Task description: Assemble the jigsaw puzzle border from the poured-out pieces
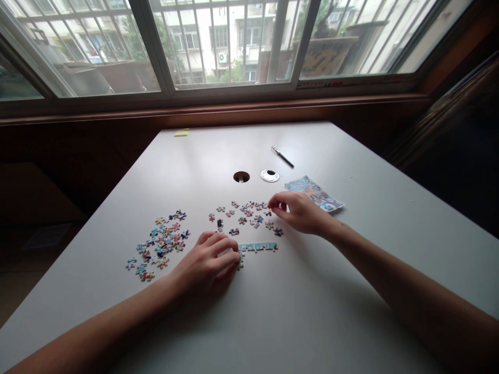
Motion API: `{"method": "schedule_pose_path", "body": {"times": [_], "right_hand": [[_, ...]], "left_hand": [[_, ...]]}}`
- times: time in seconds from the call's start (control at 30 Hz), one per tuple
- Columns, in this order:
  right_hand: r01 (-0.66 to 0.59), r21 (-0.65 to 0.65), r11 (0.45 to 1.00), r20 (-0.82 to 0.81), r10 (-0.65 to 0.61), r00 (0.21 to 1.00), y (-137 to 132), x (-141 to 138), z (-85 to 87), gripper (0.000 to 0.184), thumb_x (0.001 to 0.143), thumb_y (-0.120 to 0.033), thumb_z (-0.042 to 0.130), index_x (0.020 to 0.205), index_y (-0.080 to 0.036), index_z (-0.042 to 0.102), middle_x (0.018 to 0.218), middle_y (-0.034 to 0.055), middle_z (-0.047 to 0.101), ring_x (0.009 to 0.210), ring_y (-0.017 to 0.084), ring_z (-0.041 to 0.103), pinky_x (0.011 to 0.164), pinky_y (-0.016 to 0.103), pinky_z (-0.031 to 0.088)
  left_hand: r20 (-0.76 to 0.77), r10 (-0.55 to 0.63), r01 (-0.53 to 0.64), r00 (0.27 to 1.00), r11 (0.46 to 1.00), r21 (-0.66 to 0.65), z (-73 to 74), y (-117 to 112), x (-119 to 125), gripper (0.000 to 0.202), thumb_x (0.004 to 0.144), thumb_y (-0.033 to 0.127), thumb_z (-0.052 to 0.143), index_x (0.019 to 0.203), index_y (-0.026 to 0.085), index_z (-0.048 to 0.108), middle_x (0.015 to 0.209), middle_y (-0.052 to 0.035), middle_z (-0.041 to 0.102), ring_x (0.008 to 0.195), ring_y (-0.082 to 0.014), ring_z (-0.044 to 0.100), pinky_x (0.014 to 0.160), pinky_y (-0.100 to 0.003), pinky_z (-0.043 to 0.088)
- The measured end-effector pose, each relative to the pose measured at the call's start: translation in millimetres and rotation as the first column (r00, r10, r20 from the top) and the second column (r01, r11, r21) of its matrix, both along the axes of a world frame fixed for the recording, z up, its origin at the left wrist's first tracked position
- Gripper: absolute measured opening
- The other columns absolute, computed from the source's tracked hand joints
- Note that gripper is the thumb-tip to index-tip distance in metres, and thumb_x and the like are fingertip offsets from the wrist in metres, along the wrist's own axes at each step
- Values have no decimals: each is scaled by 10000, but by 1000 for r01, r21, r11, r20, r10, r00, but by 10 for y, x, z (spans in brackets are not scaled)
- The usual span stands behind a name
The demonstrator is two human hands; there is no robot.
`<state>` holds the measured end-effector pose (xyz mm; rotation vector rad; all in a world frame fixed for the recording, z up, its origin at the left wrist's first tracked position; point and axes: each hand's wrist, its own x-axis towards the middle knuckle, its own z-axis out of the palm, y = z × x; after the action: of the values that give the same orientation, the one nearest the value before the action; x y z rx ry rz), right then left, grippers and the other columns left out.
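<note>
Here we are over the white counter [351,291], both bare forearms reaching in from the near edge. The left hand [206,267] lies low on the surface with its fingers curled under, and its fingertips [234,258] touch the left end of the joined strip [258,247], a short row of pale blue puzzle pieces already locked together, lying flat in the middle of the counter just in front of the person. A small stub of pieces turns down from that end, right at the fingertips; whether the hand grips it or only presses on it, I cannot tell. Over to the right hand [298,210]: it hovers just past the strip, thumb and forefinger drawn together in a pinch at the right edge of the loose pieces [244,214], which lie scattered between the strip and the far half of the counter. If a piece sits inside that pinch, it is too small to make out. Well to the left lies a second, denser scatter of pieces [161,244], untouched, apart from both hands. Just behind the right hand lies a colourful picture card [317,195], flat and angled. Further back, a round cable hole [241,176] with its cap [270,175] beside it, then a dark pen [283,157], and a yellow note [181,132] at the far edge under the window [234,47].
</note>
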<state>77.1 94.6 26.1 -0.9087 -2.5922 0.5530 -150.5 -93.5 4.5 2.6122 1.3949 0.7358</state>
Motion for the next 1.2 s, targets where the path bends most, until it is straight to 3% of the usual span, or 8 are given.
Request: {"method": "schedule_pose_path", "body": {"times": [0.13, 0.3, 0.47, 0.7, 1.2], "right_hand": [[84, 67, 994, 22, -86, 996, 118, 74, 8, 209, 818, -149, 536, 920, -186, 715, 877, 56, 683, 762, 174, 601, 724, 311, 447], [57, 4, 998, 174, -57, 983, 222, 178, 58, 219, 817, -220, 588, 981, -202, 732, 956, 73, 694, 878, 215, 627, 776, 332, 466], [78, -17, 997, 227, -72, 971, 253, 191, 60, 174, 815, -280, 621, 924, -213, 740, 886, 58, 701, 827, 208, 630, 729, 325, 458], [88, -48, 995, 228, -75, 971, 256, 186, 30, 133, 791, -199, 617, 845, -218, 737, 812, 42, 700, 749, 187, 622, 676, 305, 446], [102, 45, 994, 182, -108, 977, 140, 131, -41, 119, 792, -170, 545, 829, -175, 658, 829, 74, 644, 775, 197, 579, 711, 312, 432]], "left_hand": [[-4, -6, 6, 1000, 1000, -7, 12, 3, -5, 139, 903, 135, 537, 995, 199, 619, 1061, -56, 643, 1004, -188, 570, 936, -375, 384], [16, -3, 3, 1000, 1000, 3, -8, 3, -10, 134, 896, 130, 542, 983, 201, 615, 1047, -51, 635, 986, -181, 574, 925, -366, 391], [23, 5, -6, 1000, 1000, 25, -48, 10, -16, 132, 892, 135, 545, 976, 203, 620, 1026, -60, 629, 975, -186, 569, 916, -370, 395], [6, 12, -12, 1000, 997, 73, -41, 16, -10, 129, 882, 138, 556, 959, 205, 634, 960, -51, 620, 917, -174, 569, 895, -358, 409], [-34, 51, -49, 998, 996, 71, -52, -10, 51, 104, 876, 147, 548, 942, 193, 614, 1007, -61, 610, 950, -199, 559, 917, -396, 398]]}}
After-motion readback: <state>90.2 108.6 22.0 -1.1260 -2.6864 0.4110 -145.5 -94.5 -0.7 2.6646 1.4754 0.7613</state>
